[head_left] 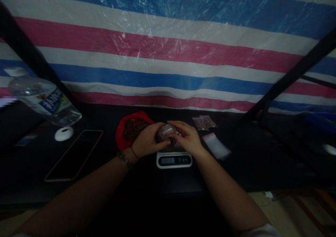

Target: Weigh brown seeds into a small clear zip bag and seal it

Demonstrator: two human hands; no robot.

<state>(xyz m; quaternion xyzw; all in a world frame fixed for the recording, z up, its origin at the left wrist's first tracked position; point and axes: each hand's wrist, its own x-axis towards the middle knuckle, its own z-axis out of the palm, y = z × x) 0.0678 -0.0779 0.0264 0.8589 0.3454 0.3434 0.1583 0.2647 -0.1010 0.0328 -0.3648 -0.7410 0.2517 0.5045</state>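
Note:
A small clear plastic container (pixel 167 130) is gripped between my two hands, just over a white digital scale (pixel 174 160). My left hand (pixel 149 139) is closed round the container's left side. From the right, my right hand (pixel 189 137) curls round it, thumb bent inward. Something small and dark shows between the thumbs, too dim to name. Whether the container rests on the scale's plate is hidden by the hands. Close to my left hand lies an open red bag (pixel 120 134) full of brown, bean-like pieces (pixel 135 127).
Two small filled zip bags (pixel 204 123) and a stack of flat clear zip bags (pixel 216 146) lie on the right. On the left are a phone (pixel 75 156), a white oval case (pixel 64 134) and a plastic bottle (pixel 44 97). Striped sheeting (pixel 168 48) hangs behind the black table.

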